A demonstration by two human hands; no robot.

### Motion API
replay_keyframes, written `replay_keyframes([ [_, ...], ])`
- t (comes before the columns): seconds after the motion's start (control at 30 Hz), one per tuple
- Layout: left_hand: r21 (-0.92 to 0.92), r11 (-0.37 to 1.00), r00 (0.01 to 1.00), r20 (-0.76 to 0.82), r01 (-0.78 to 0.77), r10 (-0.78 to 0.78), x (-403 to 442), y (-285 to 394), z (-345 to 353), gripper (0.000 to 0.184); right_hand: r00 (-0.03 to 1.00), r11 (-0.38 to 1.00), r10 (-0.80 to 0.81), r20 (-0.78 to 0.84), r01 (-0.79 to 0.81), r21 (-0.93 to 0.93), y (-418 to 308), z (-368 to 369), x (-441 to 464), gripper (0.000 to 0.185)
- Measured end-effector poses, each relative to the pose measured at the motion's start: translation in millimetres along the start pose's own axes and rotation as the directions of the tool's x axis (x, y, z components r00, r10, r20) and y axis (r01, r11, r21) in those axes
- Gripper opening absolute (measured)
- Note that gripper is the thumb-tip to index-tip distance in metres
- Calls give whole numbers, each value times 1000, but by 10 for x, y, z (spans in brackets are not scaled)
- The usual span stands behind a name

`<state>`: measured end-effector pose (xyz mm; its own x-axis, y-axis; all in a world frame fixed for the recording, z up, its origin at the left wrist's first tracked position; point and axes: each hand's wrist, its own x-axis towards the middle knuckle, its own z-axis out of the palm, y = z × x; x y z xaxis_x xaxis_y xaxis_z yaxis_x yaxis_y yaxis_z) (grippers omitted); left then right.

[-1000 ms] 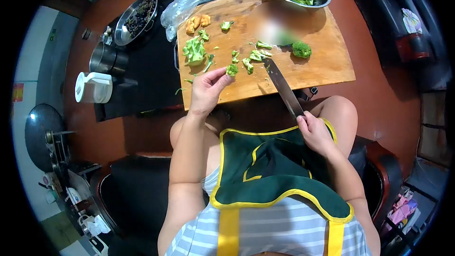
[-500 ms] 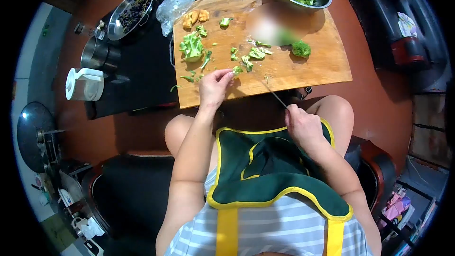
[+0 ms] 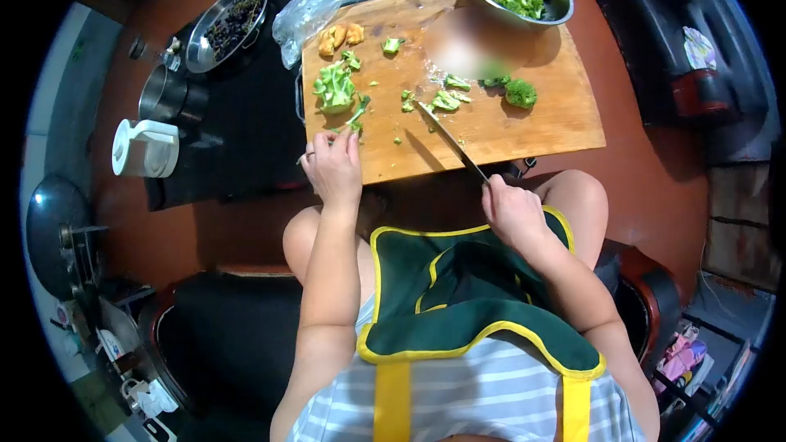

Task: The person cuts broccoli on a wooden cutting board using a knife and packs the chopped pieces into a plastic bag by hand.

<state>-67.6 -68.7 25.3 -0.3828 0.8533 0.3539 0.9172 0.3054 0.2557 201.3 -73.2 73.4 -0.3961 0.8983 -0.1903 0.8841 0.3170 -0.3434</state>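
Note:
My right hand (image 3: pixel 514 211) grips a knife (image 3: pixel 452 142) by its handle, its blade slanting up and left over the front of the wooden cutting board (image 3: pixel 557 127). The knife tip is beside cut broccoli pieces (image 3: pixel 446 100). At the board's front left edge is my left hand (image 3: pixel 334 170), its fingers bent together by thin green scraps (image 3: pixel 355 125); whatever they hold is hidden. Just above it stands a trimmed broccoli stalk (image 3: pixel 334 88). A broccoli floret (image 3: pixel 521 93) lies on the right part of the board.
A metal bowl (image 3: pixel 565 10) of cut broccoli stands at the board's far right, near a blurred patch. Yellow-orange chunks (image 3: pixel 340 38) lie far left, near a clear plastic bag (image 3: pixel 315 10). Further left are a pan of dark grapes (image 3: pixel 233 20), a metal pot (image 3: pixel 164 96) and a pitcher (image 3: pixel 146 149).
My left hand has moved left from mid-board to the front left edge; the small broccoli piece it pinched no longer shows in its fingers. The knife has risen and swung slightly left.

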Motion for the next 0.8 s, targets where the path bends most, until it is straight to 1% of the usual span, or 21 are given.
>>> replay_keyframes([
  [0.03, -66, 989, 991, -40, -133, 130, 8, 66, 30, 18, 999, 999, 32, -10, -32, 20, 53, -2, -29, 20],
  [0.1, -174, 902, 917, -143, -394, 373, 5, 211, 99, 21, 992, 994, 97, -75, -92, 66, 166, -6, -95, 21],
  [0.13, -153, 855, 868, -118, -495, 482, 17, 320, 84, 23, 986, 989, 132, -101, -124, 83, 230, 0, -121, 22],
  [0.2, -124, 854, 860, 11, -506, 511, 13, 296, 292, 22, 971, 980, 179, -157, -162, 117, 390, 40, -173, 22],
  [0.23, -108, 853, 851, 77, -511, 519, 11, 273, 373, 22, 968, 977, 193, -160, -175, 124, 441, 12, -210, 22],
  [0.27, 9, 896, 896, -11, -444, 444, 8, 229, 434, 20, 965, 974, 206, -164, -186, 132, 488, -17, -236, 22],
  [0.3, 13, 920, 918, -51, -393, 393, 40, 261, 370, 20, 961, 970, 219, -167, -196, 143, 537, -41, -257, 22],
  [0.33, 16, 940, 936, -88, -341, 341, 65, 283, 300, 19, 953, 958, 268, -145, -247, 144, 590, -30, -270, 22],
  [0.37, 18, 957, 949, -126, -288, 288, 90, 314, 231, 19, 953, 957, 265, -148, -240, 164, 628, -41, -284, 22],
  [0.4, -30, 938, 927, -165, -346, 337, 134, 348, 210, 19, 953, 955, 261, -151, -232, 184, 661, -49, -297, 22],
  [0.5, -267, 922, 945, 94, -280, 314, 184, 636, 213, 21, 953, 949, 253, -165, -212, 234, 715, -32, -299, 21],
  [0.53, -202, 948, 937, 200, -247, 287, 203, 752, 222, 36, 952, 947, 253, -173, -206, 248, 725, -25, -293, 21],
  [0.63, -175, 974, 931, 311, -142, 192, 286, 1084, 234, 51, 959, 945, 205, -195, -142, 295, 686, -31, -272, 21],
  [0.67, -200, 971, 918, 345, -134, 198, 318, 1126, 260, 59, 964, 948, 191, -183, -134, 287, 704, -4, -267, 22],
  [0.77, -336, 933, 925, 301, -126, 234, 389, 1076, 517, 54, 969, 952, 180, -171, -127, 279, 730, -25, -279, 22],
  [0.8, -421, 903, 932, 283, -91, 226, 423, 1065, 538, 40, 970, 948, 178, -168, -123, 294, 756, -21, -291, 22],
])
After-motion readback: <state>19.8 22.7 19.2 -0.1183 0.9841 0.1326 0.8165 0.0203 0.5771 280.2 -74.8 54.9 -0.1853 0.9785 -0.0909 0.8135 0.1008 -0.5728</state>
